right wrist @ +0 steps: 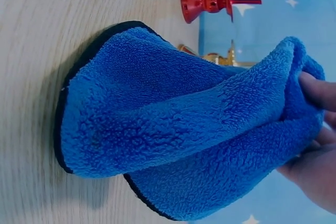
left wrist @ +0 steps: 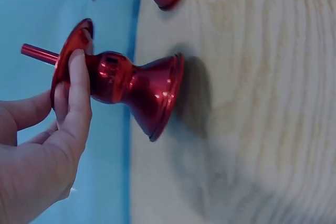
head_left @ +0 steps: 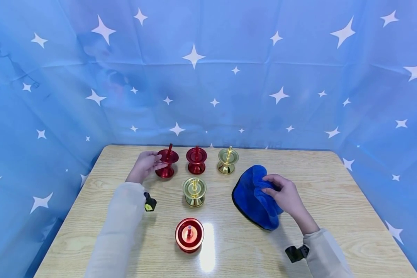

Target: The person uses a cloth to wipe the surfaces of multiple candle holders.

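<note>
My left hand (head_left: pixel 147 165) pinches the dish rim of a red metal candle holder (head_left: pixel 165 171) at the table's back left. In the left wrist view, thumb and fingers (left wrist: pixel 79 90) sit on either side of that rim, and the holder's flared base (left wrist: pixel 157 98) is close over the wood with a shadow beside it. To the right, my right hand (head_left: pixel 287 195) grips the top of a blue plush cloth (head_left: pixel 253 197) with black edging. The cloth (right wrist: pixel 157 114) hangs in folds from the fingers, its lower edge close to the table in the right wrist view.
Another red holder (head_left: pixel 196 166) and a gold one (head_left: pixel 227 164) stand in the back row. A second gold holder (head_left: pixel 194 193) is in the middle, and a red holder (head_left: pixel 190 241) stands nearer the front. Behind the wooden table (head_left: pixel 333 216) hangs a blue star-patterned curtain (head_left: pixel 229 108).
</note>
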The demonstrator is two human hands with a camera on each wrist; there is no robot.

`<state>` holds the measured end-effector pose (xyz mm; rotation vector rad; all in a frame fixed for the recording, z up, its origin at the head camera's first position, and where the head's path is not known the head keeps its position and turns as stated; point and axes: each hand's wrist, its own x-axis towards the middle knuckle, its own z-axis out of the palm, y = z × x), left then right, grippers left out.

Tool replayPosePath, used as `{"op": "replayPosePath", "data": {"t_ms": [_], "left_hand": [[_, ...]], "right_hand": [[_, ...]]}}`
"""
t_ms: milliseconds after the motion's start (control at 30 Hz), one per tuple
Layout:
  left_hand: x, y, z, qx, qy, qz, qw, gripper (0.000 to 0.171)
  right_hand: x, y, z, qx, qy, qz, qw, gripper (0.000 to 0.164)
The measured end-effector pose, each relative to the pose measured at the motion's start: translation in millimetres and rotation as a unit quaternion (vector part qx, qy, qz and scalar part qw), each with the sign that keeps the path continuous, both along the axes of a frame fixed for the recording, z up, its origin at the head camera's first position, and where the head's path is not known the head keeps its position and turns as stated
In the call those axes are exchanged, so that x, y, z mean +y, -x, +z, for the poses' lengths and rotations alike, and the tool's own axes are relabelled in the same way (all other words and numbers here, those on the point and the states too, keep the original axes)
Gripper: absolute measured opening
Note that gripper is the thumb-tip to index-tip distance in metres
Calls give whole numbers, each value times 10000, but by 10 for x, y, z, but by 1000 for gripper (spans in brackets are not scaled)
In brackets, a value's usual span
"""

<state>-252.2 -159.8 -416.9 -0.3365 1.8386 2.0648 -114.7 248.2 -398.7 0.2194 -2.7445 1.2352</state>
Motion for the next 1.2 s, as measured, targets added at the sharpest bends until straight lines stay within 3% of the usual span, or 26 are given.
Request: {"op": "replayPosePath", "data": {"t_ms": [333, 600, 733, 900, 1200], "left_hand": [[206, -109, 448, 753, 192, -439, 9960, 36], [539, -379, 917, 1325, -175, -1095, 9850, 31], [725, -528, 1073, 1427, -208, -1420, 9793, 30], [964, -696, 1139, 1450, -134, -1734, 9740, 28], [1328, -932, 1048, 1211, -380, -1994, 9717, 29]], "right_hand": [[-1, -7, 97, 125, -45, 105, 9999, 26], [-43, -22, 349, 175, -25, 57, 9998, 26], [-92, -26, 515, 253, 98, -11, 9996, 27], [-173, -41, 695, 498, 357, 18, 9981, 27], [-432, -103, 865, 1050, 778, 163, 9913, 28]]}}
